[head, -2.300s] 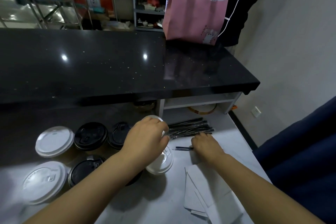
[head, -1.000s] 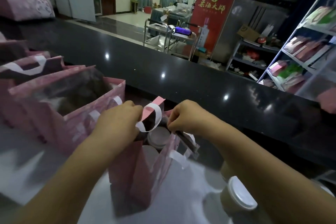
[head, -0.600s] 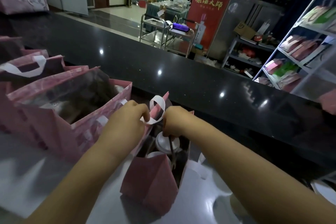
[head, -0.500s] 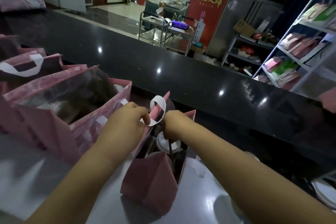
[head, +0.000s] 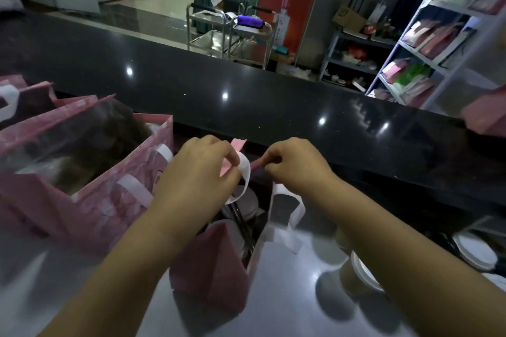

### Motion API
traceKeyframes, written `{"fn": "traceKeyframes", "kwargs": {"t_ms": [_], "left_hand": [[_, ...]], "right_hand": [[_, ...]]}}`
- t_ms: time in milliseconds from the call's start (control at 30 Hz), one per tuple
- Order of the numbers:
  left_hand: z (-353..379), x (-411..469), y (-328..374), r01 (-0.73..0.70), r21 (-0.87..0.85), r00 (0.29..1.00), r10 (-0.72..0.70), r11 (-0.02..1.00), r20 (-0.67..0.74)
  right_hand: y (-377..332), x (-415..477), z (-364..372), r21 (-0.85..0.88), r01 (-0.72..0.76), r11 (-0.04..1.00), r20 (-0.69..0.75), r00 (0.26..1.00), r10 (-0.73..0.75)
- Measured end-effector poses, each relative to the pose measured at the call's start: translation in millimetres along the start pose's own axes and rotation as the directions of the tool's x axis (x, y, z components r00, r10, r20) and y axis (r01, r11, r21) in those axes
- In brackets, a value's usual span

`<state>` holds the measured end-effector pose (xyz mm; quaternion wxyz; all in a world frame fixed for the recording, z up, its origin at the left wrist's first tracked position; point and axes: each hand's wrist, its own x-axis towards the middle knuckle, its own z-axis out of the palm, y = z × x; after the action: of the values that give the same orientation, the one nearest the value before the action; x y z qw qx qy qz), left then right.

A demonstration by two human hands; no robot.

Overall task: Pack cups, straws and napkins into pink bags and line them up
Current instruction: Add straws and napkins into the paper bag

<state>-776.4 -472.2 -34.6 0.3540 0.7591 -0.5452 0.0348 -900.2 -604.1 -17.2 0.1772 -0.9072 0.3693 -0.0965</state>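
Note:
A pink bag (head: 210,260) with white handles stands open on the pale worktop in front of me. My left hand (head: 197,172) pinches its left rim and a white handle loop. The opposite rim is pinched by my right hand (head: 294,164). Inside the bag I see lidded cups (head: 245,201) and dark straws (head: 242,223) leaning between them. To the left stands a larger open pink bag (head: 90,186), with further pink bags (head: 24,98) behind it.
A raised black counter (head: 273,107) runs across just behind the bags. Loose lidded cups (head: 358,268) stand on the worktop at the right, under my right forearm, and more white lids (head: 473,250) sit further right. Shelves of packets (head: 427,44) rise at the far right.
My right hand, which was down inside the bag with the straws, has come up to the bag's right rim. My left hand has stayed on the left rim and handle.

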Motion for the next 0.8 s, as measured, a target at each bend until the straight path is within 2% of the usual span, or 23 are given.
{"fn": "traceKeyframes", "kwargs": {"t_ms": [167,267,367,600,700,800], "left_hand": [[36,8,55,-0.188,-0.028,0.978,0.19,0.982,0.091],[69,2,94,-0.234,-0.107,0.949,0.251,0.966,0.188],[103,-5,129,-0.266,-0.115,0.913,0.289,0.957,0.29],[200,-35,237,-0.387,-0.152,0.803,0.414,0.909,0.428],[240,-51,286,-0.418,-0.186,0.736,0.451,0.889,0.505],[277,-67,331,-0.43,-0.211,0.704,0.472,0.878,0.53]], "right_hand": [[50,-44,-18,0.107,-0.108,0.988,-0.176,0.976,0.126],[92,-77,-26,0.13,-0.2,0.971,-0.209,0.952,0.224],[133,-106,-30,0.16,-0.291,0.943,-0.215,0.922,0.321],[258,-219,-52,0.13,-0.514,0.848,-0.242,0.813,0.53],[320,-272,-64,0.087,-0.626,0.775,-0.239,0.742,0.626],[381,-322,-74,0.059,-0.713,0.698,-0.234,0.67,0.704]]}}
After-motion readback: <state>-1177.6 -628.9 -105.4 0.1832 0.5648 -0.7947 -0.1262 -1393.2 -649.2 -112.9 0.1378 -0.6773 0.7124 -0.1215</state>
